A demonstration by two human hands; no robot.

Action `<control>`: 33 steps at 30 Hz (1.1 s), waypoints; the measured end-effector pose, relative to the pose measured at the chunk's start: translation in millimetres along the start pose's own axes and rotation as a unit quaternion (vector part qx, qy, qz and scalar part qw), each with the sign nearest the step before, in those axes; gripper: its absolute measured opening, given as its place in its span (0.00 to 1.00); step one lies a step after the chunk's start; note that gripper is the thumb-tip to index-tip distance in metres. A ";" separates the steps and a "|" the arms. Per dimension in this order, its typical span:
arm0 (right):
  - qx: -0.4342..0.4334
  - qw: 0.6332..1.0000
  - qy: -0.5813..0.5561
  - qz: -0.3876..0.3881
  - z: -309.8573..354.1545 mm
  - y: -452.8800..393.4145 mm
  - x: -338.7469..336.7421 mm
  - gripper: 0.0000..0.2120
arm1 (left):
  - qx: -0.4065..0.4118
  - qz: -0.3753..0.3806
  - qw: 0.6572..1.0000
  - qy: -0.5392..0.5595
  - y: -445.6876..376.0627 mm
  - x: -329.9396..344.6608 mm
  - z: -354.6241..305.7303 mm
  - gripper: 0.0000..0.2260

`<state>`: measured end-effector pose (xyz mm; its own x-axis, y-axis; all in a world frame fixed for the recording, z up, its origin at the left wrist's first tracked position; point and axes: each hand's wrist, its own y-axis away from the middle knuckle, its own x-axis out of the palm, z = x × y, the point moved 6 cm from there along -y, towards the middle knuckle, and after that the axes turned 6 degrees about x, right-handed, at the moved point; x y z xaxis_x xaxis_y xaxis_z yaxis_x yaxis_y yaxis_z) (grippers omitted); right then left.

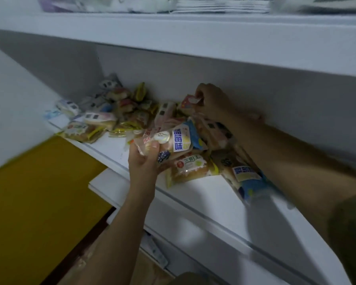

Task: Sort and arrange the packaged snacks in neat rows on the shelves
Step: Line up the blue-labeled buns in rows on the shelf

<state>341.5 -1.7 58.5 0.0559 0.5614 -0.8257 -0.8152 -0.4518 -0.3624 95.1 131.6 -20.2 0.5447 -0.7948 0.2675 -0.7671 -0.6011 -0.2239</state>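
Many snack packs (pixel 119 118) are heaped loosely on the white shelf (pixel 203 194), spread from its left end to past its middle. A blue-labelled pack (pixel 173 140) at the heap's front edge is gripped by the left hand (pixel 146 161), thumb curled over its top. A small red pack (pixel 190 101) at the back of the heap, by the rear wall, is pinched by the fingertips of the right hand (pixel 212 101).

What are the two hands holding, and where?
Left hand grips a blueberry snack pack by its left end; right hand pinches a red packet's top corner.
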 end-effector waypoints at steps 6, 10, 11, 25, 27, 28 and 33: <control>0.024 0.979 -0.058 -0.196 5.7 42.9 -28.5 0.11 | -0.017 0.048 0.998 0.027 -24.4 10.9 -5.0 0.11; 0.107 0.939 -0.307 -0.111 -6.8 129.0 -59.6 0.13 | -0.035 0.132 0.990 0.040 -17.7 73.3 1.8 0.12; 0.132 0.925 -0.344 -0.091 -15.9 150.9 -64.7 0.13 | -0.036 0.156 0.986 0.054 -10.8 94.5 5.9 0.14; 0.426 0.782 -0.344 -0.297 -210.1 432.7 -200.0 0.21 | -0.178 0.396 0.898 0.070 186.8 351.8 95.6 0.15; 0.439 0.788 -0.311 -0.299 -235.8 440.4 -199.5 0.17 | -0.138 0.387 0.911 0.024 192.0 362.9 109.0 0.12; 0.450 0.793 -0.289 -0.290 -246.2 442.5 -196.0 0.16 | -0.115 0.383 0.916 0.003 192.4 364.8 115.7 0.10; 0.494 0.810 -0.197 -0.246 -288.6 438.4 -173.2 0.24 | 0.020 0.372 0.918 -0.137 173.4 350.8 126.8 0.18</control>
<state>140.8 -497.1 -82.1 0.4852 0.7706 -0.4133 -0.8245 0.5605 0.0772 196.1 -262.0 -84.1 -0.0561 -0.9745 -0.2173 -0.9513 0.1182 -0.2846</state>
